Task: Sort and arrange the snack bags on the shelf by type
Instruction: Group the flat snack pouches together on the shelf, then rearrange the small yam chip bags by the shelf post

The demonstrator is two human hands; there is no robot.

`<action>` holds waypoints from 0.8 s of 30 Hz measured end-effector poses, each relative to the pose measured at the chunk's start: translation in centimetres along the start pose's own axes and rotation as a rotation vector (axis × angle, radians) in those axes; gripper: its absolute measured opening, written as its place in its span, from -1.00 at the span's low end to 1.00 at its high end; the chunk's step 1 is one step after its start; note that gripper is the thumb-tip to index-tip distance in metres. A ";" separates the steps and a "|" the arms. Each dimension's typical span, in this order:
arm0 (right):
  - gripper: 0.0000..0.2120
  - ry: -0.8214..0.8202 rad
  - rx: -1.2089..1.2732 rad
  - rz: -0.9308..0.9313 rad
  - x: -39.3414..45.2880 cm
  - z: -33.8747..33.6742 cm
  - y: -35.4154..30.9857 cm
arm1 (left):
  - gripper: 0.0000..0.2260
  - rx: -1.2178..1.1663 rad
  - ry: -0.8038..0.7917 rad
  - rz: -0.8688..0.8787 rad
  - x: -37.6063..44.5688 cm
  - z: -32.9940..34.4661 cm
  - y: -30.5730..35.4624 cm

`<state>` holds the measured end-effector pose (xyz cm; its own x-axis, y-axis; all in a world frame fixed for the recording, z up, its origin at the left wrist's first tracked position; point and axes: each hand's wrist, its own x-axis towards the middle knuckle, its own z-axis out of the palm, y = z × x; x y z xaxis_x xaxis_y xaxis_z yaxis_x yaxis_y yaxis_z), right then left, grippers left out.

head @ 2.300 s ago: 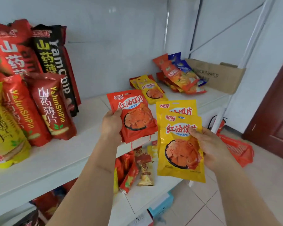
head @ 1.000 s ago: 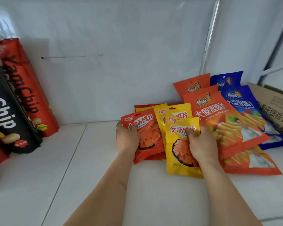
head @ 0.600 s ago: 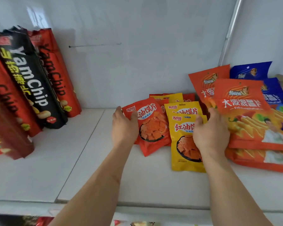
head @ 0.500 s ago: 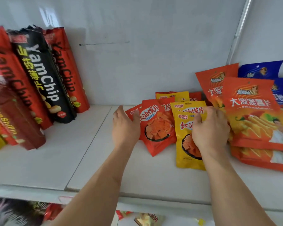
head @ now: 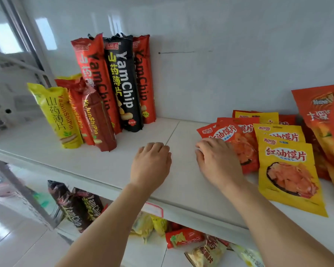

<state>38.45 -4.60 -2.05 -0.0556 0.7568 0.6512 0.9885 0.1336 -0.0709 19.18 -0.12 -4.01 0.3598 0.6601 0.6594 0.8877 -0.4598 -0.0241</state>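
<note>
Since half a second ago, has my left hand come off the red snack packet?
Yes. The left hand now rests on bare shelf, off to the left of the red packet, which it no longer touches.

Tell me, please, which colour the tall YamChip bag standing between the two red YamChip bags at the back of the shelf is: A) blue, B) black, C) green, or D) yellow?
B: the black YamChip bag stands upright against the wall, with a red YamChip bag on its left and another red one on its right.
</note>
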 end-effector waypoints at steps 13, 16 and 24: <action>-0.78 -0.139 0.104 -0.022 4.2 3.6 -16.8 | -0.75 0.043 0.077 -0.013 -5.2 -4.3 -15.6; -0.74 -0.131 0.135 0.011 5.5 4.4 -20.6 | -0.72 0.027 0.094 -0.033 -6.1 -5.0 -19.5; -0.67 -0.042 0.303 0.166 8.2 6.3 -27.7 | -0.73 -0.063 0.159 -0.114 -6.9 -5.3 -25.8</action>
<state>9.69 1.98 0.49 0.0902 0.8089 0.5810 0.8983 0.1859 -0.3982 -7.69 4.07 -3.96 0.2037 0.6105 0.7654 0.8987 -0.4267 0.1012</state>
